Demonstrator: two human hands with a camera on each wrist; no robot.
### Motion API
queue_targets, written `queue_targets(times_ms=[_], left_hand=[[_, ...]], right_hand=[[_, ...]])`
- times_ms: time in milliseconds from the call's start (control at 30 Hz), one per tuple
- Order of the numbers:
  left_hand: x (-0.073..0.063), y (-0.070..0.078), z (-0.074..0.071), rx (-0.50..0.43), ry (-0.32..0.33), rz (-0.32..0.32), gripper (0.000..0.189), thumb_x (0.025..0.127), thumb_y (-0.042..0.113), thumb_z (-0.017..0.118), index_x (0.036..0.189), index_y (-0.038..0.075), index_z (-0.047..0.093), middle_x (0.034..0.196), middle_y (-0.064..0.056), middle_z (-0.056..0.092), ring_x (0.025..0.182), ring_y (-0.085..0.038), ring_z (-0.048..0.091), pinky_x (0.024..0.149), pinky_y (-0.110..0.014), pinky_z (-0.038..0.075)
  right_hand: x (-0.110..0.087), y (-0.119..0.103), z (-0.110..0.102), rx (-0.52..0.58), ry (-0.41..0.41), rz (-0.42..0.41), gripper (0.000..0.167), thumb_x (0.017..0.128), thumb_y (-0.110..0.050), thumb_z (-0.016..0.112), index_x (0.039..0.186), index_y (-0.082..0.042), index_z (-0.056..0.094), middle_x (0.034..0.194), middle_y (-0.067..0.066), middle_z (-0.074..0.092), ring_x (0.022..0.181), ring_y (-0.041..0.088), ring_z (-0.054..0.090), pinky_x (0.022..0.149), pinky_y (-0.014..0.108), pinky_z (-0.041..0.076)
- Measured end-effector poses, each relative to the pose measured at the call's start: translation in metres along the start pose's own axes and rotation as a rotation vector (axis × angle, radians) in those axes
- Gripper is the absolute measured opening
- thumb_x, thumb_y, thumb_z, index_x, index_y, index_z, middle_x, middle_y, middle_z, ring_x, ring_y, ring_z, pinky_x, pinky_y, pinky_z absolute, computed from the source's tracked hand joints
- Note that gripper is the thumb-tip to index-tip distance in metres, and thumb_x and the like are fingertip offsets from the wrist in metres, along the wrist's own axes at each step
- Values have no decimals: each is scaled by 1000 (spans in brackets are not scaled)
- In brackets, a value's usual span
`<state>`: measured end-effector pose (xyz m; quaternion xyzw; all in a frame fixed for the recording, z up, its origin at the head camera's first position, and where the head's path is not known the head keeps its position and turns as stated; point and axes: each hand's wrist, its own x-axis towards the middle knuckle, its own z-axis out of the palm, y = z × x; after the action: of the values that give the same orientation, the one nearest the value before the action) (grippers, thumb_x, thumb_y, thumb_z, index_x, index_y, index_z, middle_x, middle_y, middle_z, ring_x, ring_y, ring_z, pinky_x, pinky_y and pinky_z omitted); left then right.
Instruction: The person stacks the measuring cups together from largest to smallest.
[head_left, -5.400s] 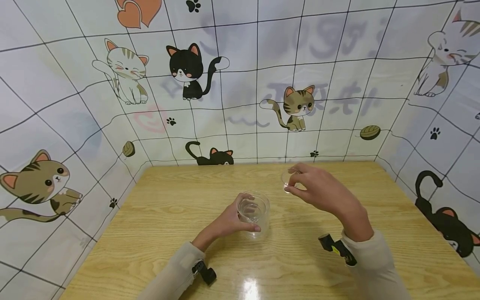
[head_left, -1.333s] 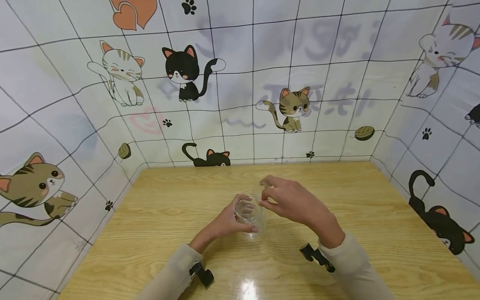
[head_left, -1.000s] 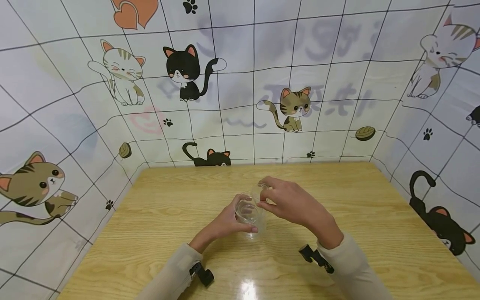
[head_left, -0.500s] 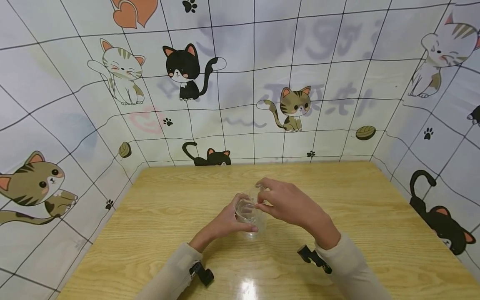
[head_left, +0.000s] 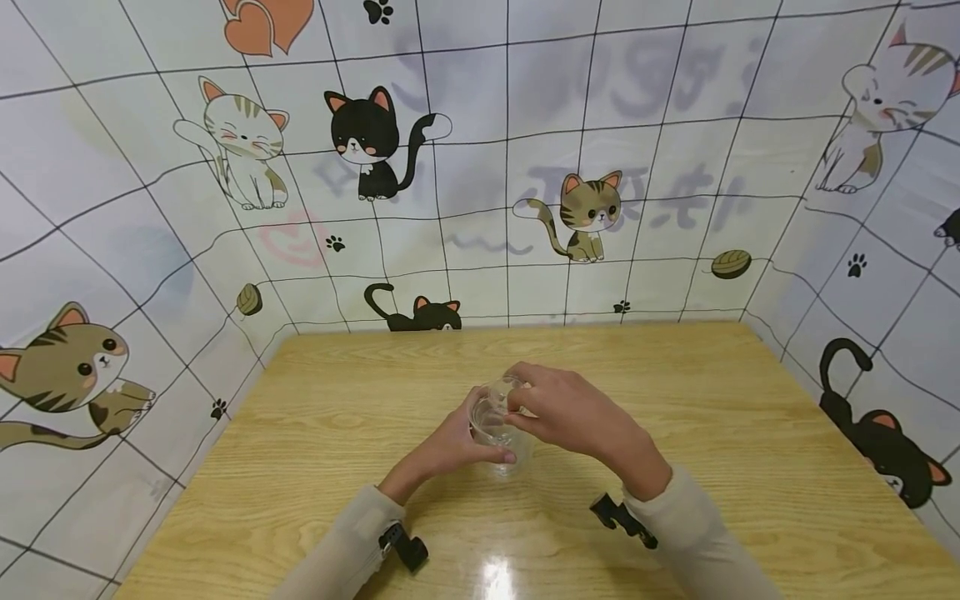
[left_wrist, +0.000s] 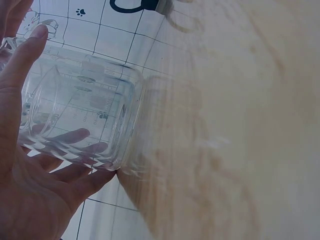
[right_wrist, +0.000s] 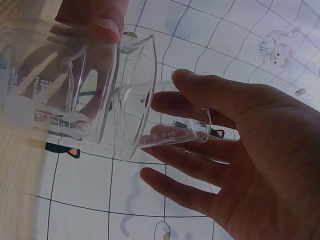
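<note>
A large clear glass beaker (head_left: 519, 454) stands on the table, and my left hand (head_left: 456, 442) grips it around the side. White markings show on its wall in the right wrist view. Inside it, curved glass outlines appear in the left wrist view; whether these are another vessel or liquid, I cannot tell. My right hand (head_left: 577, 417) holds a smaller clear beaker (right_wrist: 172, 139) with graduation marks between thumb and fingers. This small beaker is tilted, its base end within the large beaker's flared rim (right_wrist: 149, 65) and its lip toward my right palm.
The wooden table (head_left: 360, 383) reaches back to a cat-patterned sheet (head_left: 480, 167) that covers the back and both sides. Black wrist cameras sit on the left cuff (head_left: 405, 547) and the right cuff (head_left: 624, 521).
My right hand has brought the small beaker leftward from the right side to the large beaker's mouth, then lower and further over it. My left hand keeps its grip, barely moving.
</note>
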<state>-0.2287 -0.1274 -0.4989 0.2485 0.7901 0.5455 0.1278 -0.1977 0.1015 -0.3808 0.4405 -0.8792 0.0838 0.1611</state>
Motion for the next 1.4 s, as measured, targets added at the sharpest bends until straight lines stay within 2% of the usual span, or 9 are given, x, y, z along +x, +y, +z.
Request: queue_targets(times_ms=[300, 733, 1000, 1167, 1400], left_hand=[[2, -1, 0, -43, -18, 20, 90, 81, 35, 90, 150, 28, 33, 139, -1, 59, 118, -17, 65, 97, -32, 56], [4, 0, 0, -36, -16, 33, 89, 81, 34, 90, 149, 28, 34, 140, 1, 58, 121, -15, 64, 99, -32, 55], [2, -2, 2, -41, -12, 33, 86, 81, 31, 90, 147, 27, 35, 137, 0, 59, 119, -16, 64, 99, -34, 55], [1, -2, 2, -34, -19, 49, 84, 82, 32, 89, 146, 27, 35, 137, 0, 60, 119, -16, 64, 99, -33, 54], [0, 0, 1, -26, -23, 60, 82, 84, 32, 88, 146, 27, 35, 137, 1, 60, 119, -16, 64, 101, -34, 53]], right_hand=[[2, -1, 5, 8, -32, 15, 13, 96, -31, 75, 93, -19, 79, 121, 6, 69, 92, 14, 69, 73, 28, 58], [4, -2, 6, 25, -32, 7, 11, 96, -29, 76, 95, -18, 79, 120, 5, 70, 96, 14, 70, 74, 28, 59], [5, -4, 13, -4, -31, -21, 13, 96, -30, 76, 100, -17, 77, 118, 4, 70, 93, 14, 69, 73, 27, 58], [5, -7, 14, 24, -52, -8, 14, 96, -32, 76, 94, -18, 78, 119, 4, 70, 97, 15, 70, 74, 27, 59], [6, -10, 16, 41, -90, -5, 13, 97, -31, 74, 99, -18, 78, 122, 6, 69, 100, 16, 70, 79, 29, 60]])
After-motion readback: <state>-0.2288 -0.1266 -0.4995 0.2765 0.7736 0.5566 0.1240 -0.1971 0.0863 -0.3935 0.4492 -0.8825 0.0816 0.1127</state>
